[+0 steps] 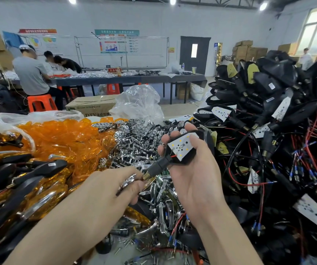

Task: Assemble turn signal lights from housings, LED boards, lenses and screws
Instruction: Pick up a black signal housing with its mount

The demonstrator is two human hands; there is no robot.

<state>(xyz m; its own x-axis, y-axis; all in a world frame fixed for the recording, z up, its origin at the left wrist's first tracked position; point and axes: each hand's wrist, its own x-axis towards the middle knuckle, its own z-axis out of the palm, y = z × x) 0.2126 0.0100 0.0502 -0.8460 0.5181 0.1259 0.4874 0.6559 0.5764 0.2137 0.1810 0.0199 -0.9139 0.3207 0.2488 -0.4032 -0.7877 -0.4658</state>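
My right hand (190, 175) grips a black turn signal housing (190, 155) with a white LED board (181, 145) seated in it, board facing up, thumb on its right edge. The housing's black stem with a brass threaded end (150, 174) points down-left toward my left hand. My left hand (119, 185) is curled round a chrome reflector piece (128, 181), right beside the stem's tip. Loose screws (129, 243) lie on the table near its front edge.
Orange lenses (64, 134) are heaped at the left, chrome reflectors (138, 136) in the middle, wired black housings (268, 115) piled high on the right. Finished lights (20, 173) lie at the near left. A clear plastic bag (138, 102) and a cardboard box (92, 107) stand behind; people work at a far table.
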